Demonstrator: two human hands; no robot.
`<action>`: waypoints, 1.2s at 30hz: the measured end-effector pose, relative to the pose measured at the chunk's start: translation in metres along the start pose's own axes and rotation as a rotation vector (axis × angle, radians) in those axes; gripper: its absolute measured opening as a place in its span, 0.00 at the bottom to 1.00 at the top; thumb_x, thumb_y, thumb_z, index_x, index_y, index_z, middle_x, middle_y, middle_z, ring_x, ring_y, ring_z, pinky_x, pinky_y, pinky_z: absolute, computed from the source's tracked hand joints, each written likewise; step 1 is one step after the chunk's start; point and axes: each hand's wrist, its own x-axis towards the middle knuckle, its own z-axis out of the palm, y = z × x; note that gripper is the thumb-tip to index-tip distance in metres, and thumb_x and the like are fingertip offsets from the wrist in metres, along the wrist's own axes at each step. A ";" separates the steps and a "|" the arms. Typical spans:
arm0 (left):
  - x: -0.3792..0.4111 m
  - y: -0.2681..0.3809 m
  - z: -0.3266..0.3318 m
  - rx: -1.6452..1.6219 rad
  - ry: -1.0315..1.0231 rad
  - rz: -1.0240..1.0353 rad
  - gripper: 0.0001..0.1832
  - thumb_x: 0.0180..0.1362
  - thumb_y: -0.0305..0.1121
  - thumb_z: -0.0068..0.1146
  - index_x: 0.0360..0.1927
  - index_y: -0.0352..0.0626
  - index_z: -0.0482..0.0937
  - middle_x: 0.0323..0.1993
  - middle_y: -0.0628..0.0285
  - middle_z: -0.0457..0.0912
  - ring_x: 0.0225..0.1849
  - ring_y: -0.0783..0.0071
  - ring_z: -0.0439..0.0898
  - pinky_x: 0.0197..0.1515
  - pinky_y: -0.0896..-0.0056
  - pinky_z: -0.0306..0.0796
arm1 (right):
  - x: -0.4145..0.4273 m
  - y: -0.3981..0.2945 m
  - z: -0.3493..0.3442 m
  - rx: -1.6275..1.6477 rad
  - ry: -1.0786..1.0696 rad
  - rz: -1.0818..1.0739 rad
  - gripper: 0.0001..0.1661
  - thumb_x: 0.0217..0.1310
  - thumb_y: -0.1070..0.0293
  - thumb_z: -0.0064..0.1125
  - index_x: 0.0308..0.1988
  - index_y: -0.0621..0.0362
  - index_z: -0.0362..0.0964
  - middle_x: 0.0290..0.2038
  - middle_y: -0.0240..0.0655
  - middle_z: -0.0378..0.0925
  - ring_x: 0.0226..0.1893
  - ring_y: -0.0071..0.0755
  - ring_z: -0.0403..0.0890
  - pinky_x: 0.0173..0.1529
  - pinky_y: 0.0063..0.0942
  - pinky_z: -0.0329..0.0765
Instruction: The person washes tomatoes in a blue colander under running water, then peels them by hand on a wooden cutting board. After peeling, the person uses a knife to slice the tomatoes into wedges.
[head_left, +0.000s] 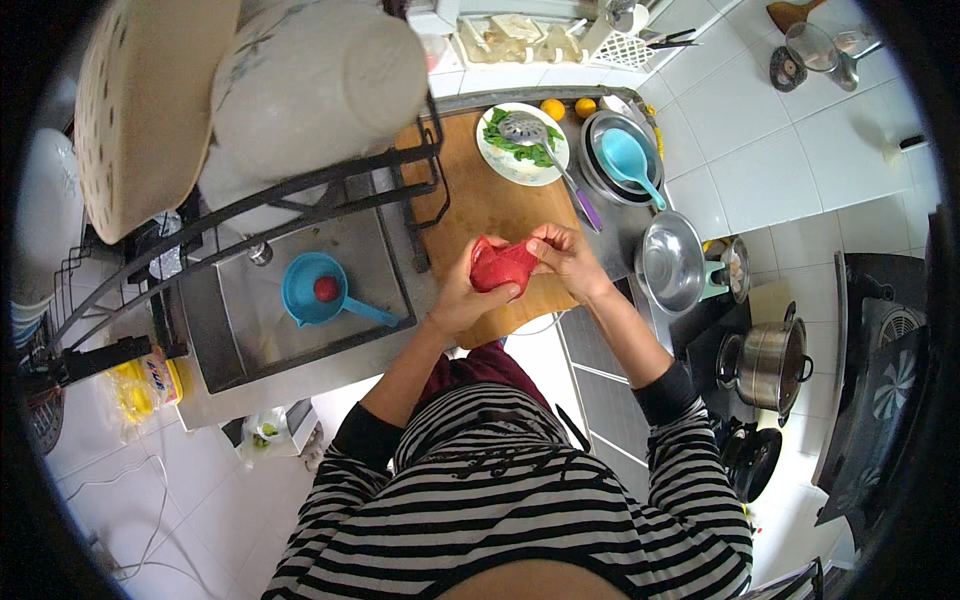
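My left hand (459, 297) holds a crumpled red bag or cloth (501, 267), seemingly mesh, above the near part of a wooden cutting board (480, 195). With thumb and fingers, my right hand (571, 259) pinches the right edge of the same red item. Whether anything lies inside it, I cannot tell. Farther back on the board, a white plate (501, 166) carries green leaves (531, 154), with a purple-handled slotted spoon (525, 129) across it. Left of my hands, a blue plastic ladle (300, 289) with a round red item (325, 289) in its bowl rests in the steel sink (255, 330).
A black dish rack (315, 196) with large bowls looms over the sink. To the right are nested bowls (586, 169) with a light blue ladle (624, 154), a steel bowl (670, 262) and a steel pot (769, 366). Two oranges or similar fruits (553, 109) sit behind the plate.
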 end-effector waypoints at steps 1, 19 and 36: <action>0.003 0.000 0.000 -0.018 -0.011 0.016 0.28 0.44 0.28 0.63 0.49 0.40 0.63 0.45 0.62 0.69 0.47 0.75 0.69 0.50 0.74 0.65 | 0.000 -0.003 -0.003 0.071 -0.021 0.019 0.07 0.58 0.66 0.55 0.34 0.57 0.69 0.31 0.27 0.74 0.33 0.21 0.75 0.37 0.21 0.75; 0.005 -0.011 0.010 -0.992 -0.089 -0.208 0.36 0.48 0.48 0.57 0.57 0.41 0.59 0.54 0.51 0.66 0.49 0.56 0.73 0.49 0.57 0.73 | 0.006 -0.031 -0.023 0.536 0.097 0.058 0.08 0.58 0.65 0.54 0.37 0.56 0.68 0.32 0.31 0.76 0.30 0.23 0.79 0.33 0.21 0.80; 0.027 -0.041 0.017 -0.958 0.107 -0.226 0.25 0.61 0.49 0.40 0.55 0.44 0.63 0.53 0.54 0.69 0.48 0.61 0.73 0.52 0.66 0.69 | -0.020 0.009 0.023 -0.791 0.530 -0.698 0.26 0.47 0.67 0.64 0.47 0.62 0.66 0.46 0.43 0.65 0.47 0.38 0.70 0.49 0.30 0.70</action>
